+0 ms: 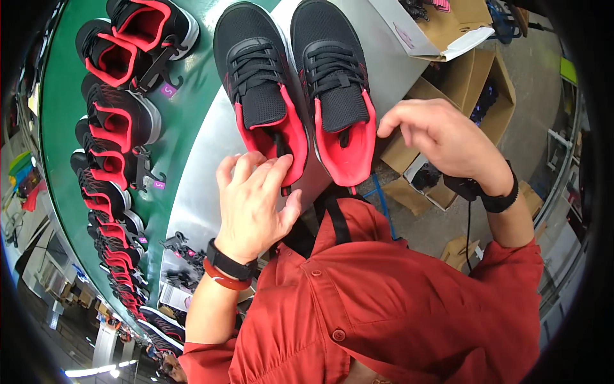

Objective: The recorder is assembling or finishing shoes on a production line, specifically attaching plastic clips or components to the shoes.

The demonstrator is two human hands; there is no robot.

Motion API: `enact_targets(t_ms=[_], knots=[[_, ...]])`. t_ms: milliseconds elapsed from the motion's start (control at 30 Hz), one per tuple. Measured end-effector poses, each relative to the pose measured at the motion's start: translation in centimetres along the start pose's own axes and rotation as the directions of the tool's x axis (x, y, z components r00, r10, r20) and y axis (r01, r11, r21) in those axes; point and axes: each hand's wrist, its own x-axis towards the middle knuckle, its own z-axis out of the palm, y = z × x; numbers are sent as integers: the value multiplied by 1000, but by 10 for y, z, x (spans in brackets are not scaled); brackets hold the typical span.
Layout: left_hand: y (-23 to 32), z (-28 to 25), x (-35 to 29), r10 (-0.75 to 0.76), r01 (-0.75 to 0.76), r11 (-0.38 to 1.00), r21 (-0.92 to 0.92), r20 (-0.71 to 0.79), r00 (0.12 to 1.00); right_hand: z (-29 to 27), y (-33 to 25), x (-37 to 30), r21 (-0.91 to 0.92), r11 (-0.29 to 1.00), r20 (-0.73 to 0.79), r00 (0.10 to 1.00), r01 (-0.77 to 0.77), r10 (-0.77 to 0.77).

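A pair of black sneakers with red-pink linings lies in front of me, toes pointing away. My left hand (252, 201) is closed over the heel of the left sneaker (257, 70), its fingertips at the collar and its thumb beside the heel tab. A black loop (280, 144) shows inside that shoe by my index finger. Just right of the heel of the right sneaker (331, 64), my right hand (438, 131) is raised with nothing visible in it. Its index finger is out and the others are loosely bent.
On the left, a green conveyor belt (61, 48) carries a row of similar sneakers (128, 118), some with black plastic hangers (153, 73). Small black hangers (185, 256) lie on the metal table (198, 173). Open cardboard boxes (448, 83) stand at the right.
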Motion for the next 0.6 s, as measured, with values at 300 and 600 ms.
enact_targets(t_ms=[300,600], knots=[[13,0,34,-52,23,989,149,194,980,38,15,9,-409,908,41,996,92,-82],[-10,16,-94,-63,11,985,-173,-301,951,54,-61,4,-247,963,-126,982,106,-140]])
